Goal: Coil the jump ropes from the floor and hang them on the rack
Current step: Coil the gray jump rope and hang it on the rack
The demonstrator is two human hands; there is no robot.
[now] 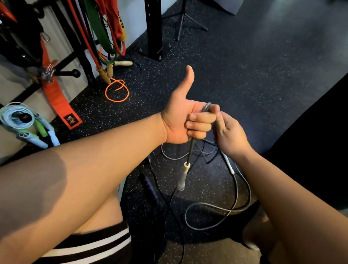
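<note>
Left hand [183,120] clamps the limp grey jump rope [236,190]; right hand [229,134] pinches its bend. Likely light and floppy; best held near the handle [184,177].

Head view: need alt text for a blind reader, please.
The left hand, thumb up, grips a thin grey jump rope whose white handle hangs below; the right hand pinches the rope beside it. More rope lies tangled on the speckled black floor.

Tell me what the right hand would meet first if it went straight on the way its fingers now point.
Almost at once, the left hand: the right hand points up-left in the picture, at the bend of grey jump rope sticking out of the left fist. Depth seems equal, but one view cannot confirm.
</note>
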